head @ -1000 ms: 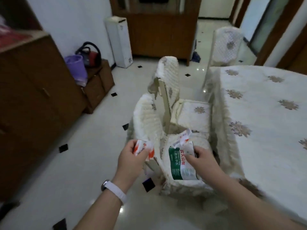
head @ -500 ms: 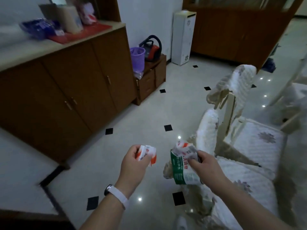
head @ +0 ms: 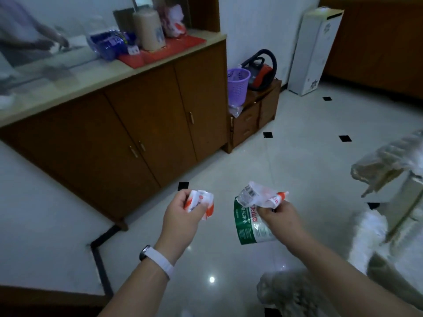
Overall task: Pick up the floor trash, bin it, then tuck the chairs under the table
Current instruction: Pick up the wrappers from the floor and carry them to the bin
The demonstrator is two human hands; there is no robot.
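Observation:
My left hand (head: pixel 183 213) grips a crumpled white and orange wrapper (head: pixel 200 203) at chest height over the tiled floor. My right hand (head: pixel 280 218) pinches a bunch of plastic trash: a clear wrapper with a barcode (head: pixel 255 196) on top and a green and white label sheet (head: pixel 246 225) hanging below it. A purple basket bin (head: pixel 238 84) stands on a low wooden cabinet (head: pixel 251 120) at the far wall, well ahead of both hands. Blurred white-covered chairs (head: pixel 375 227) sit at the right edge. The table is out of view.
A long wooden sideboard (head: pixel 137 124) with bottles and bags on top runs along the left. A red vacuum cleaner (head: pixel 261 69) sits behind the bin, and a tall white appliance (head: pixel 314 49) stands against the back wall. Open tiled floor (head: pixel 297 161) lies between me and the bin.
My view has swung left, away from the table and chairs, toward the sideboard and the purple bin. Both hands keep hold of their trash and stay in front of me.

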